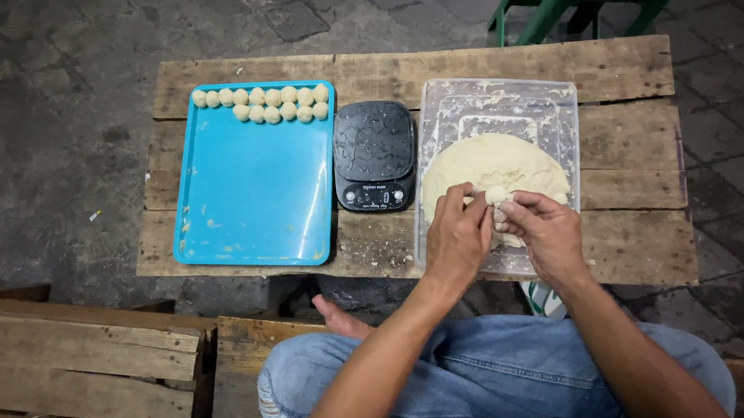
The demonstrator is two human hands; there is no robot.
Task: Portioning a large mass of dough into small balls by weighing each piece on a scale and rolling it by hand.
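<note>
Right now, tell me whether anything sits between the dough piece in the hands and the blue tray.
Yes. The black kitchen scale stands on the wooden table between the blue tray and the clear tub, where both hands, left hand and right hand, pinch the dough piece.

A black kitchen scale (374,155) stands on the wooden table (628,68), at about twelve o'clock from the picture's middle, between a blue tray (253,198) at its nine o'clock and a clear plastic tub (502,100) at its three o'clock. At the scale's six o'clock edge sits a small rectangular screen (377,197), dark with a pale grey face, under a short line of white lettering and with round buttons either side
</note>
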